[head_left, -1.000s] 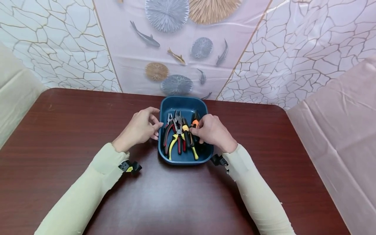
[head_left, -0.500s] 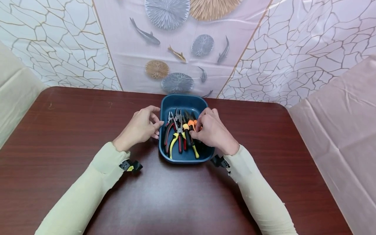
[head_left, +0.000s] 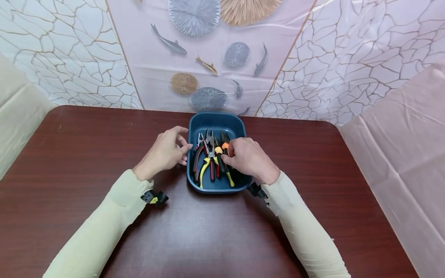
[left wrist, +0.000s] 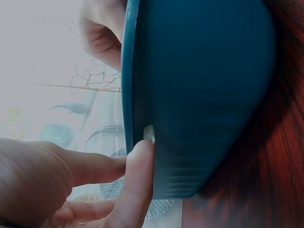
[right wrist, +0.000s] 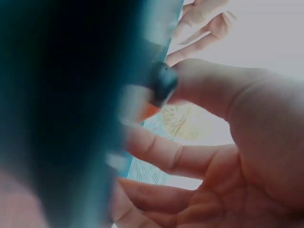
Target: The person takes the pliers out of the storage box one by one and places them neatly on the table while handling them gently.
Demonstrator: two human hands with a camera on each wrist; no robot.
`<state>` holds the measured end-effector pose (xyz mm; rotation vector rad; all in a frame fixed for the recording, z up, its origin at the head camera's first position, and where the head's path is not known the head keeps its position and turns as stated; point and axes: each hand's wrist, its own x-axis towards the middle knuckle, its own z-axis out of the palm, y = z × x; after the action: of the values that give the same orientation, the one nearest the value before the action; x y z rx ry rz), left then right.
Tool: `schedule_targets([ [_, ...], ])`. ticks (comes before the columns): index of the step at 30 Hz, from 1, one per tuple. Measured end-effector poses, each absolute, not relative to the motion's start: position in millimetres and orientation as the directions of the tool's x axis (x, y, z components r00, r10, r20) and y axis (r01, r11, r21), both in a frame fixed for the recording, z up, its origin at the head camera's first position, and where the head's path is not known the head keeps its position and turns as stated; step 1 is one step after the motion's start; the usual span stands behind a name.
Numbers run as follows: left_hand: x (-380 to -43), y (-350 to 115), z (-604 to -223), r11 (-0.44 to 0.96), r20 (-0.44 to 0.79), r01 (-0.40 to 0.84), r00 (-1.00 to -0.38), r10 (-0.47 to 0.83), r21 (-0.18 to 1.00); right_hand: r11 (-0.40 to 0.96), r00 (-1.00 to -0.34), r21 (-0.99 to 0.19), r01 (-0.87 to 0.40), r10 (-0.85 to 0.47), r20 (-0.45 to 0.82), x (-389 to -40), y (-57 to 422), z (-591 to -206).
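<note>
A dark blue plastic basin [head_left: 216, 190] stands near the table's back edge with several pliers lying in it. At its left wall my left hand [head_left: 166, 150] touches the rim, thumb and fingers lightly bent; in the left wrist view its thumb rests against the basin's outer side. My right hand [head_left: 251, 156] reaches over the right wall and holds the handles of black-and-orange pliers [head_left: 225, 146], jaws pointing away. Beside them lie black pliers with a yellow band [head_left: 218, 150], yellow-handled pliers [head_left: 206, 166] and red-and-black pliers [head_left: 199, 155]. My right fingers hide much of the held handles.
The brown wooden table [head_left: 104, 135] extends to both sides and in front of the basin. A patterned cloth [head_left: 208, 77] hangs behind it. Small black cameras sit at both wrists, the left one [head_left: 154, 197] beside the sleeve cuff.
My right hand has shifted the black-and-orange pliers left, closer to the yellow-banded pair, after rising and then dropping lower. My left hand has stayed at the rim.
</note>
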<state>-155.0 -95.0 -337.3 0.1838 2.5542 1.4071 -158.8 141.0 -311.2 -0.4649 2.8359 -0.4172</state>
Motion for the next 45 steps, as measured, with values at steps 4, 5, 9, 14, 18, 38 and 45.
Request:
schedule_targets([
  [4,-156,-96,-337,0.532,-0.126,0.004,-0.97,0.209,0.847,0.909,-0.912,-0.293,-0.296,-0.36,-0.195,-157,137,-310],
  [5,-156,-96,-337,0.532,-0.125,0.005,-0.97,0.208,0.847,0.91,-0.913,-0.3,-0.285,-0.353,-0.202,-157,137,-309],
  [9,-156,-96,-337,0.534,-0.127,0.002,-0.97,0.205,0.845,0.913,-0.926,-0.348,-0.213,-0.302,-0.226,-157,137,-307],
  [14,-155,-96,-338,0.535,-0.135,-0.002,-0.968,0.211,0.845,0.901,-0.922,-0.417,-0.119,-0.257,-0.291,-156,138,-307],
  [18,-156,-95,-340,0.533,-0.132,0.0,-0.969,0.21,0.846,0.901,-0.916,-0.419,-0.11,-0.256,-0.31,-155,137,-306],
  [38,-157,-95,-338,0.539,-0.132,0.002,-0.969,0.209,0.842,0.878,-0.871,-0.467,-0.105,-0.308,-0.383,-151,141,-298],
  [45,-156,-96,-339,0.542,-0.132,0.0,-0.97,0.205,0.84,0.899,-0.898,-0.411,-0.149,-0.297,-0.324,-150,140,-300],
])
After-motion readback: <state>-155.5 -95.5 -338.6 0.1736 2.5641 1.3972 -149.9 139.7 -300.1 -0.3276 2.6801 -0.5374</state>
